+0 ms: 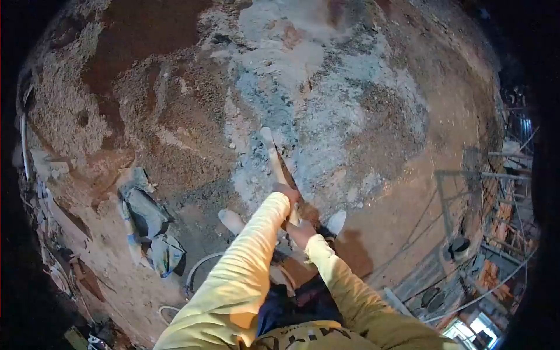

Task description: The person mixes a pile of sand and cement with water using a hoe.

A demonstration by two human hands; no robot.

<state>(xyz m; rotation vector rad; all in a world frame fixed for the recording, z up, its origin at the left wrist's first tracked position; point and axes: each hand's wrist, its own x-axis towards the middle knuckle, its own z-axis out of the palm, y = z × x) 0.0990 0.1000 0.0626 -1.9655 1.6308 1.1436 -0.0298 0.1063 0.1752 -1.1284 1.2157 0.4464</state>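
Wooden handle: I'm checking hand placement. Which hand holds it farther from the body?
The left hand holds the long pale wooden handle farther out, arm stretched; the right hand sits behind it, nearer the body.

Both arms, in yellow long sleeves, reach forward and down in front of the body. The left arm [245, 256] stretches out nearly straight, and the left hand [286, 192] is the farther one, its fingers curled shut. The right arm [344, 286] bends at the elbow. The right hand [300, 232] sits nearer the body, just behind the left, also closed in a tight grip.
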